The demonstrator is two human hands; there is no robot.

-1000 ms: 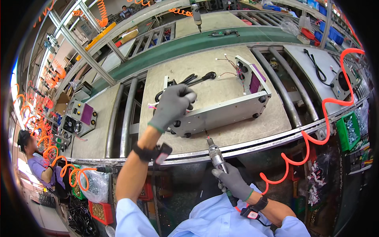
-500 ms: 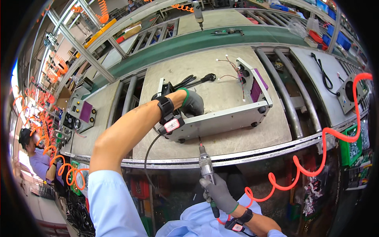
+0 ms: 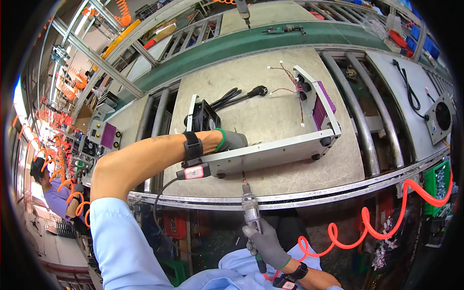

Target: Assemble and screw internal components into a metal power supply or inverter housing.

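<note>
A grey metal chassis [image 3: 275,154] lies on a pale board, its long outer face toward me. A black fan [image 3: 207,118] fills its left end, and a purple finned panel [image 3: 323,107] with loose wires is at the right end. My left hand [image 3: 234,141], in a grey glove, reaches over the long wall into the chassis; its fingers are hidden behind that wall. Wrapped round an air screwdriver [image 3: 251,208] is my gloved right hand [image 3: 268,244]. The driver's bit points at the lower part of the long wall; whether it touches a screw cannot be made out.
A black power cord [image 3: 237,98] lies behind the chassis. Metal rollers [image 3: 350,111] flank the board [image 3: 193,186]. A red coiled air hose [image 3: 369,232] loops at the right near a green bin [image 3: 437,186]. Another screwdriver [image 3: 243,12] hangs beyond. A co-worker [image 3: 55,193] stands far left.
My left hand sits lower behind the chassis wall, with its forearm flatter and the elbow farther left. The driver stays pointed at the same wall, in my right hand.
</note>
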